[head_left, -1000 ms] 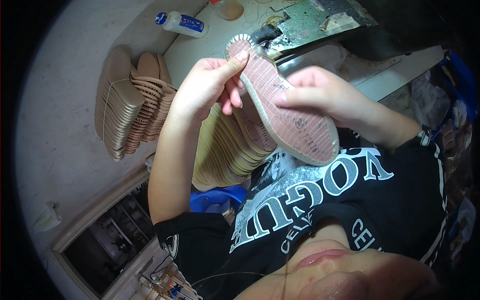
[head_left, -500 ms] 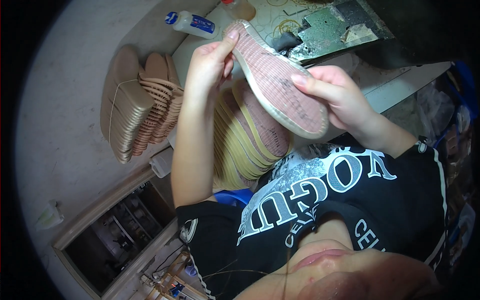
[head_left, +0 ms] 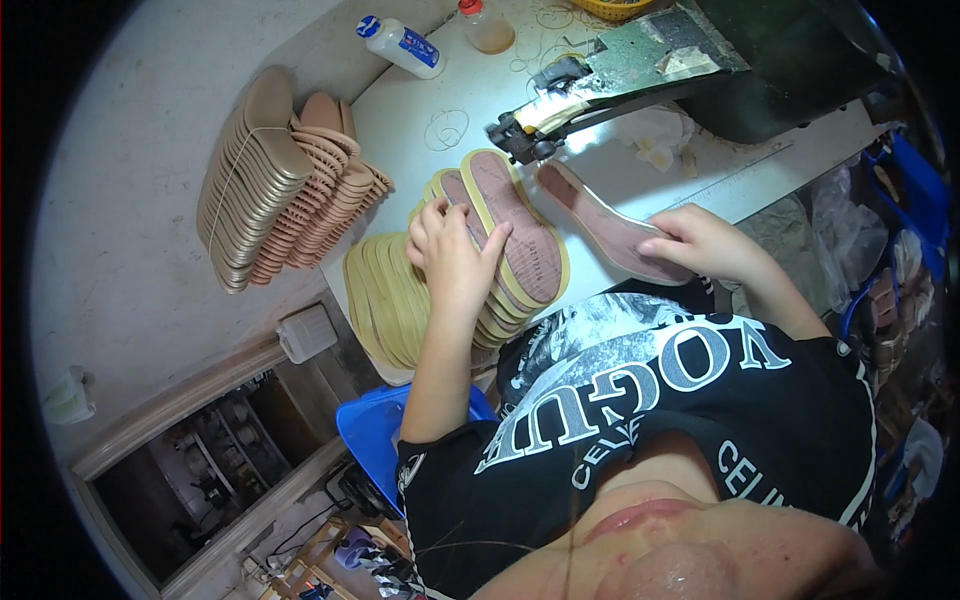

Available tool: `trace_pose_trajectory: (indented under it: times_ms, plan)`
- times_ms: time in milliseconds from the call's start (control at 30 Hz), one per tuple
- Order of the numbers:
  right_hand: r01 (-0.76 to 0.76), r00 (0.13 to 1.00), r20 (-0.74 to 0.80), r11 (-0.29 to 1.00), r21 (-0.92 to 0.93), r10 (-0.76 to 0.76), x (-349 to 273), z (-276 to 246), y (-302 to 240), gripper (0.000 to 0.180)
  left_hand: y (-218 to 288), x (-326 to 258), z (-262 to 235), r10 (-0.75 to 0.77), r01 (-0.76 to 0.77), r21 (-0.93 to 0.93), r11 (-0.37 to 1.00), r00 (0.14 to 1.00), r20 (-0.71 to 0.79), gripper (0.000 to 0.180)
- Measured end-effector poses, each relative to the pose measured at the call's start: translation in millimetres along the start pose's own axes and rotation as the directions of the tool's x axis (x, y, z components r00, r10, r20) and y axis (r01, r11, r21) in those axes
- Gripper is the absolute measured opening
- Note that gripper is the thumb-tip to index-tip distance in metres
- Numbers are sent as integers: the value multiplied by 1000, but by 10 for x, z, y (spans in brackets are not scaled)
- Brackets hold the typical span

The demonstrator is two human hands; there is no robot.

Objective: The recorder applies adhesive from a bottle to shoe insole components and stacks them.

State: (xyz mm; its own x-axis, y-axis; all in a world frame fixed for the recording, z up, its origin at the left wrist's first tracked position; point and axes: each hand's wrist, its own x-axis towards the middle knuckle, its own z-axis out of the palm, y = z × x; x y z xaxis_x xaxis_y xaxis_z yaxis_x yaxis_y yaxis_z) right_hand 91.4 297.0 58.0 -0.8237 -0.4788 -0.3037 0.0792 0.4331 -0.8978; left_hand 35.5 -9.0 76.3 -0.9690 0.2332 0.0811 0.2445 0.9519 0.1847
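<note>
A pinkish shoe insole with a pale rim [head_left: 610, 225] is tilted at my right, its narrow end near the machine. My right hand [head_left: 695, 243] grips its wide end, thumb on the pink face. My left hand [head_left: 455, 255] rests with spread fingers on a row of yellow-edged insoles. Its thumb touches the foremost insole [head_left: 525, 245], which has a pink face with dark printed marks. Behind and to the left, more yellow-edged insoles [head_left: 385, 300] lean packed together on the table.
A sewing machine [head_left: 560, 110] with a green worn bed stands on the white table [head_left: 390, 125]. Beyond are a white bottle [head_left: 400, 45] and a red-capped bottle [head_left: 487, 28]. Bundled tan soles [head_left: 250, 180] stand against the wall. A blue bin [head_left: 370, 430] is below the table edge.
The held insole has come down to the right and turned sideways in my right hand. My left hand has let go of it and moved down onto the row of yellow-edged insoles.
</note>
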Motion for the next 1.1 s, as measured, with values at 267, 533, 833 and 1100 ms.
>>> trace_pose_trajectory:
  times_ms: [267,533,833,1100]
  plan:
    - [34,785,-541,894,-447,-301,672,663,235,35,179,161,81,-99,85,101,991,984,145,46]
    - [305,920,-304,940,153,-249,495,791,-124,54,206,-237,-98,-229,118,-906,406,973,24,24]
    - [385,877,97,810,442,-470,530,464,-693,35,407,-160,-393,-256,115,-993,-32,959,119,39]
    - [260,910,-34,503,824,-413,625,453,-479,52,719,-54,-362,90,238,-958,-163,970,225,39]
